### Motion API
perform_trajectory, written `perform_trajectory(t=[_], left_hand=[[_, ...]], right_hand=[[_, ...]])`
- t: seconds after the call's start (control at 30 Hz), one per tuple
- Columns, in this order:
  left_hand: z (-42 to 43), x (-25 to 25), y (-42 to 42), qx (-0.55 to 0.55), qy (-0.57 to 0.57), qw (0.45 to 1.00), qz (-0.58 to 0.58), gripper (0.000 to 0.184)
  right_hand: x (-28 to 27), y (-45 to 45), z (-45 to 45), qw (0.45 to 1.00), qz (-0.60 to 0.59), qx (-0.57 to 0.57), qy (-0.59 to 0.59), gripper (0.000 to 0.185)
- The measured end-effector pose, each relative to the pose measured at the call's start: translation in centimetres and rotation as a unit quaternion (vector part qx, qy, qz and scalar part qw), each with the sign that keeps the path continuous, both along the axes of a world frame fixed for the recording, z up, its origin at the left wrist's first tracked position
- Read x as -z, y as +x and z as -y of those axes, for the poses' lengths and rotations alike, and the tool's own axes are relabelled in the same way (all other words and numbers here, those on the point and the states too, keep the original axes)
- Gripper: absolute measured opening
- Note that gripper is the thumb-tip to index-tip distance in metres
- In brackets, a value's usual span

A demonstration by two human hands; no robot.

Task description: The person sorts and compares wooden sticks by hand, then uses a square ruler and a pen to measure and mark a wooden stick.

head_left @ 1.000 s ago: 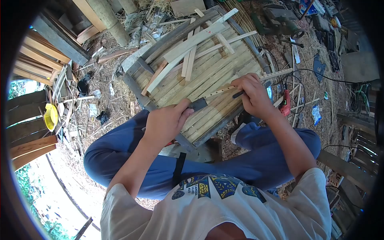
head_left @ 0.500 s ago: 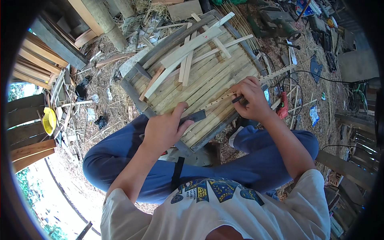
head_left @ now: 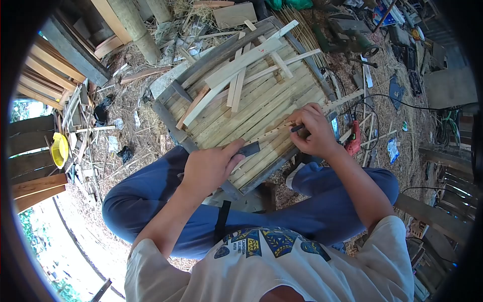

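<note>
A long, thin wooden strip with a row of dark marks lies slantwise over the slatted wooden table. My left hand is closed at its lower left end. It grips a dark flat-bladed tool, whose squared end pokes out past the fingers beside the strip; the rest is mostly hidden under the hand. My right hand is closed around a short, dark pen-like stick, its fingers resting on or against the strip. The strip continues beyond that hand to the upper right.
Several loose wooden slats are piled on the table's far side. A red power tool with a cable lies on the straw-strewn floor at right. A yellow hard hat or bowl is at far left. My crossed legs flank the table's near edge.
My left hand has shifted slightly right, and its raised finger has come down toward the strip. My right hand and the pen-like stick have moved slightly down and left.
</note>
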State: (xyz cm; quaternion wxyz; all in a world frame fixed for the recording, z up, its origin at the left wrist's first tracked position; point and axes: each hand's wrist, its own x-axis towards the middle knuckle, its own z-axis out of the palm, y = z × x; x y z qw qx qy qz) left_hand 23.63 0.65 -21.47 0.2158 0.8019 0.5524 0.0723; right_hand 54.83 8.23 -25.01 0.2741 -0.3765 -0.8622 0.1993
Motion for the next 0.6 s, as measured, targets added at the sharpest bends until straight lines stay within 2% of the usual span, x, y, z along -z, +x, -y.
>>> perform_trajectory(t=[0.6], left_hand=[[0.1, 0.1, -0.5, -0.015, -0.003, 1.000, 0.005, 0.027]], right_hand=[[0.2, -1.2, -0.7, 1.000, -0.006, -0.022, -0.011, 0.024]])
